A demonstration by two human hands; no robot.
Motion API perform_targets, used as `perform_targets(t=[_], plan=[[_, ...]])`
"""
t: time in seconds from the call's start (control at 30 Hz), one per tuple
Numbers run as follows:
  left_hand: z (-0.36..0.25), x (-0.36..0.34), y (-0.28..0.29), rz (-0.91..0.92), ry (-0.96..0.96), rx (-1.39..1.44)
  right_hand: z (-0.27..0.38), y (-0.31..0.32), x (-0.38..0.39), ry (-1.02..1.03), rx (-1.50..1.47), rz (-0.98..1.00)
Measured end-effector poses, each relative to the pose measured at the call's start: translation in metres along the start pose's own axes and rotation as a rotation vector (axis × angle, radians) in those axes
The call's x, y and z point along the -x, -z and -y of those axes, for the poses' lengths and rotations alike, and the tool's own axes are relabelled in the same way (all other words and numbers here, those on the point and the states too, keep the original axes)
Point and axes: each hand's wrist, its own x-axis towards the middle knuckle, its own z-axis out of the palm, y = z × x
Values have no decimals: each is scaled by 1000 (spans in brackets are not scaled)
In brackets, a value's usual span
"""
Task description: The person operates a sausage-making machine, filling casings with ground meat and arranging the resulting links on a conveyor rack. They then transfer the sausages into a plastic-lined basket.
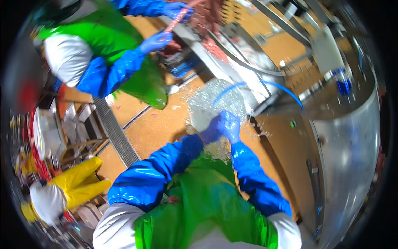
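Observation:
My left hand [210, 129] and my right hand [230, 127], both in blue-violet gloves, meet in front of my green apron. The right hand's fingers are curled closed; whatever they hold, if anything, is hidden. The left hand presses against it, its fingers blurred and covered. A clear, glistening mass [217, 101] with ragged edges spreads just beyond my hands, with more below them and to the right. It resembles splashing water or thin clear film; I cannot tell which. A blue hose [286, 88] arcs from the machine on the right into this mass.
At upper left a co-worker in a green apron [137, 85] holds a long pinkish piece beside hanging reddish meat [207, 18]. Metal machinery [348, 145] stands on my right. A floor drain [116, 128], a rack with bins [49, 128] and a person in yellow [83, 182] are left.

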Motion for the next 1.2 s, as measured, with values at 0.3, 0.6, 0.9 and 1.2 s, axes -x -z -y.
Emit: perform_targets(t=[0.3, 0.6, 0.9, 1.2], plan=[[82, 117, 106, -32, 355, -134, -150, 146, 57, -494, -264, 336], [171, 260, 160, -429, 1050, 83, -232, 247, 42, -613, -210, -252], [138, 250, 137, -326, 912, 137, -233, 234, 46, -536, -243, -483], [93, 172, 168, -357, 787, -51, -256, 229, 39, -290, 336, -601]])
